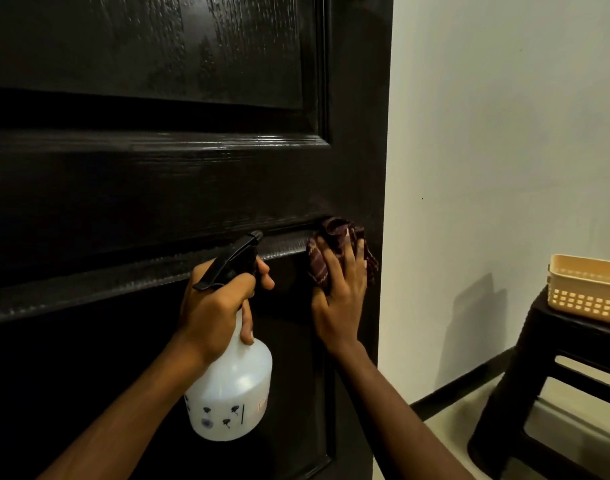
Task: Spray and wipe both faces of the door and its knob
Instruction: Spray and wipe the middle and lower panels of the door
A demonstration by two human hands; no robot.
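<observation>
The dark panelled door (158,188) fills most of what I can see, its glossy face catching streaks of light on the upper panel and along the raised mouldings. The left hand (216,306) grips the neck of a white plastic spray bottle (234,386), fingers wrapped under the black trigger head (230,259), whose nozzle points toward the door. The bottle hangs upright just in front of the lower panel.

The right hand (341,299) lies flat against the door with its fingers spread and fairly straight, pressing a dark maroon patterned cloth (334,233) onto the wood. The cloth is bunched at the corner of the lower panel's moulding, close to the door's right edge.

Beyond that edge is a pale wall (504,133) with a dark skirting along the light floor (452,427). A dark plastic stool (539,375) stands near the wall, carrying a beige perforated basket (587,289) on its seat.
</observation>
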